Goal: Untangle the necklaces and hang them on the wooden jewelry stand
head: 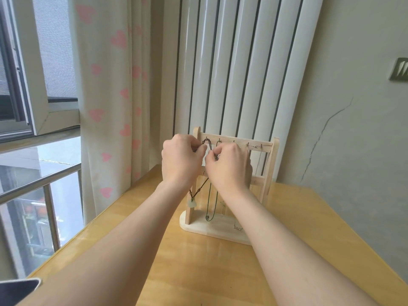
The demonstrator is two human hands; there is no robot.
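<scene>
Bare forearms stretched over yellow wooden surface. Left hand, right hand at top rail of pale wooden jewelry stand; both grips pinching brown cord necklace with pale pendant, looped over hook. Green cord necklace, silver chain hanging alongside.

This looks like a room in a home. A curtain with pink hearts hangs by the window, beside a white radiator and a wooden desk.

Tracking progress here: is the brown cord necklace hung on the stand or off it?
Hung: the brown cord necklace loops over a top-rail hook of the wooden stand, its pale pendant dangling beside a post.
</scene>
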